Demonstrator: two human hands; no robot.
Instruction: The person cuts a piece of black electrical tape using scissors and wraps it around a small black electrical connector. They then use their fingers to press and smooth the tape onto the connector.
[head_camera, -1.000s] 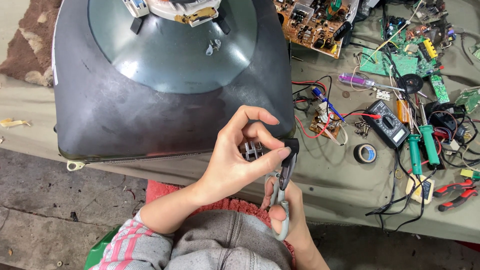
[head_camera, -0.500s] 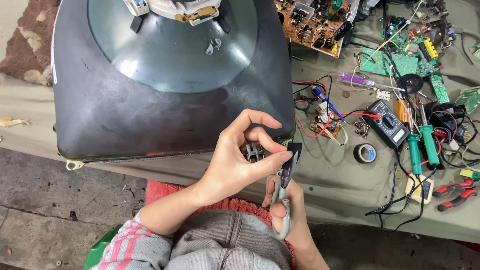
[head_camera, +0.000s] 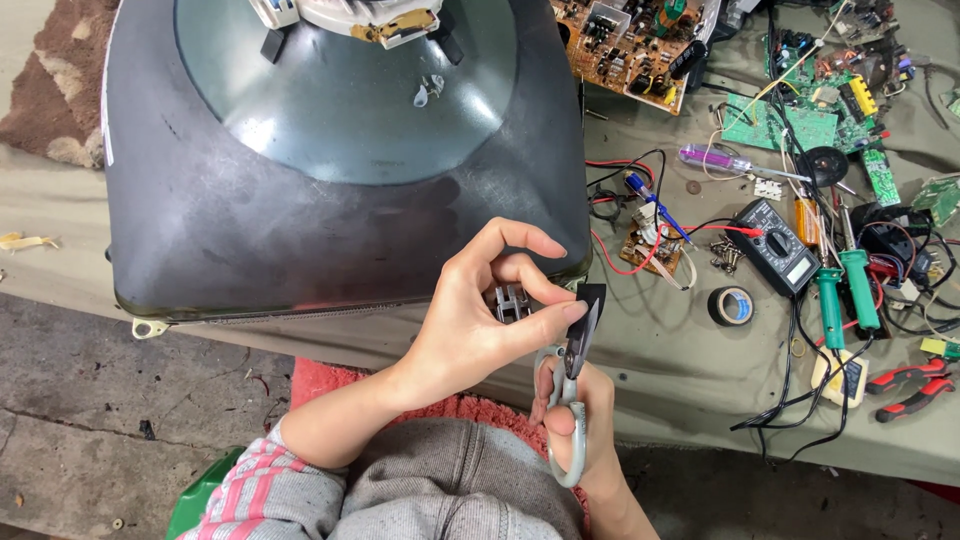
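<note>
A: Status, both hands?

B: Left hand (head_camera: 470, 330) is pinched shut, thumb and fingertips around a small grey slotted component (head_camera: 511, 302). Right hand (head_camera: 580, 440) is closed on grey-handled cutting pliers (head_camera: 572, 385), fingers through the handle loops. The pliers' dark tips point up, just beside the component and touching the left thumb tip. Whether the tips bite anything: can't tell.

A: Location of the component?

B: Over the near edge of the table (head_camera: 660, 370), at the front-right corner of the large dark picture tube (head_camera: 330, 190), which lies face down w/ neck end up.

A: Other items, ref only?

B: Right half of the table: brown circuit board (head_camera: 630, 45) at the far edge, green boards (head_camera: 800, 115) in the far-right corner, purple-handled screwdriver (head_camera: 715, 160), black multimeter (head_camera: 775, 245) w/ red lead, roll of black tape (head_camera: 732, 305), two green-handled tools (head_camera: 845, 295), red-handled pliers (head_camera: 910, 385) near the right edge. Small board w/ red wires (head_camera: 650, 250) sits between tube and multimeter.
</note>
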